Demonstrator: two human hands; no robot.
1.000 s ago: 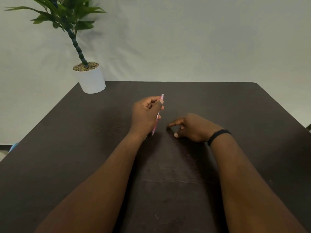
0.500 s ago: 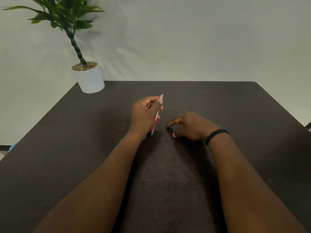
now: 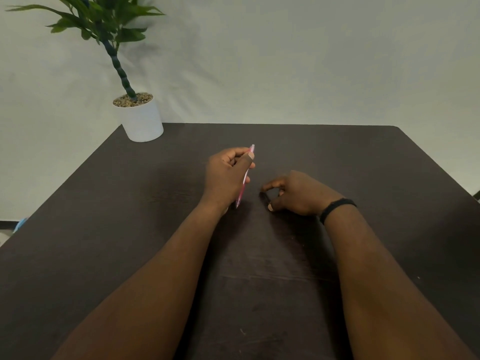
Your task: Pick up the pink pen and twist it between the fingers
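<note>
Your left hand (image 3: pixel 228 178) grips pink pen (image 3: pixel 244 178), tip down near dark tabletop (image 3: pixel 104 229), centre of view. Your right hand (image 3: pixel 298 193), at 3 o'clock of pen, pinches small dark piece (image 3: pixel 265 196), possibly cap; hard to tell. Risk: loose pinch drops piece, lost against dark surface; pen tip may mark tabletop. Versus earlier frames: hands, pen nearly unchanged. Potted plant (image 3: pixel 140 118) at 10 o'clock.

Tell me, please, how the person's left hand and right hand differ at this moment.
The left hand grips a pink pen in curled fingers; the right hand rests on the dark table, its curved thumb and forefinger by a small dark object. The right wrist wears a black band; the left wrist is bare. Both forearms are bare.
</note>
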